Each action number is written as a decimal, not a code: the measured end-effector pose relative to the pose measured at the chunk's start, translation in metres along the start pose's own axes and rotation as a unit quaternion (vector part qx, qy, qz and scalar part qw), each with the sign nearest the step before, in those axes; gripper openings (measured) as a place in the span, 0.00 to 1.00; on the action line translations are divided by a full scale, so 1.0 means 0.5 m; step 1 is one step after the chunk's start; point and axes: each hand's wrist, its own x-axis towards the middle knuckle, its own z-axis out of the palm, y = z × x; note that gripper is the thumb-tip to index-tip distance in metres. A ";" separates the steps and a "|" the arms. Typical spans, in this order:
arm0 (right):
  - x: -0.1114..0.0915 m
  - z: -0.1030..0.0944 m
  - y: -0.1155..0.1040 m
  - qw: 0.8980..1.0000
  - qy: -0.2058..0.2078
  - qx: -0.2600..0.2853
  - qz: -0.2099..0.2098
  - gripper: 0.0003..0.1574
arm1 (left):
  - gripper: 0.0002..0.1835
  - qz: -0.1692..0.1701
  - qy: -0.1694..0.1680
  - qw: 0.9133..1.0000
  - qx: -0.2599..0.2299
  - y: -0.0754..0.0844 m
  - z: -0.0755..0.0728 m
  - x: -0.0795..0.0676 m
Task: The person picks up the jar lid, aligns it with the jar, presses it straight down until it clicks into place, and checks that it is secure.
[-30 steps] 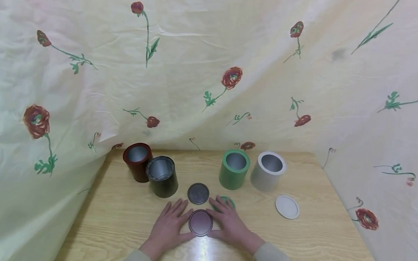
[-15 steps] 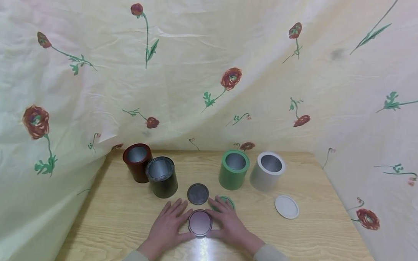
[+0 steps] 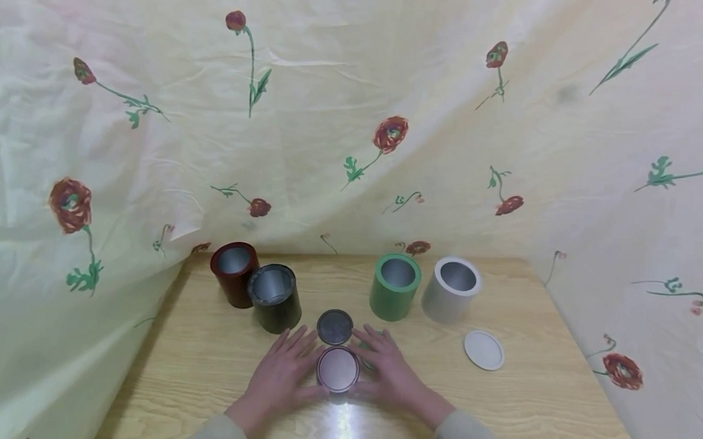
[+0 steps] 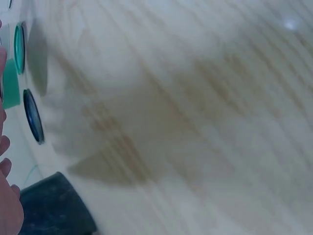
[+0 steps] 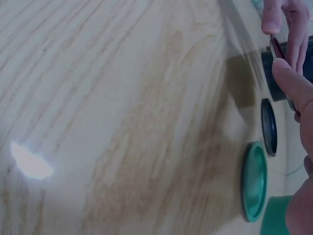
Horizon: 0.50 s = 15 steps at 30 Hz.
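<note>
Both hands hold a round dark red lid between them, thumbs at its near edge and fingers at its sides. My left hand is on its left, my right hand on its right. In the right wrist view the lid appears edge-on, raised off the table, with the thumbs on its rim. A black lid lies flat just beyond it. The green lid rests on the table under my right hand, mostly hidden in the head view.
Open canisters stand at the back: dark red and black on the left, green and white on the right. A white lid lies at right on the wooden table. Flowered cloth hangs behind.
Both hands have raised the dark red lid from the table; it has shifted slightly up in the head view. The canisters and other lids stay in place.
</note>
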 end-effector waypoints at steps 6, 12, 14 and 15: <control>0.010 -0.023 -0.012 1.000 0.018 0.010 -0.013 0.47 | 0.45 0.020 0.003 1.000 0.000 -0.001 -0.034 0.014; 0.024 -0.043 -0.017 0.999 0.032 -0.009 -0.030 0.48 | 0.44 0.023 0.010 1.000 -0.006 -0.004 -0.072 0.030; 0.031 -0.050 -0.018 0.999 0.034 -0.018 -0.035 0.48 | 0.44 0.026 0.013 1.000 -0.003 -0.006 -0.083 0.034; 0.034 -0.053 -0.019 0.998 0.035 -0.020 -0.037 0.48 | 0.44 0.029 0.015 0.999 0.000 -0.008 -0.089 0.037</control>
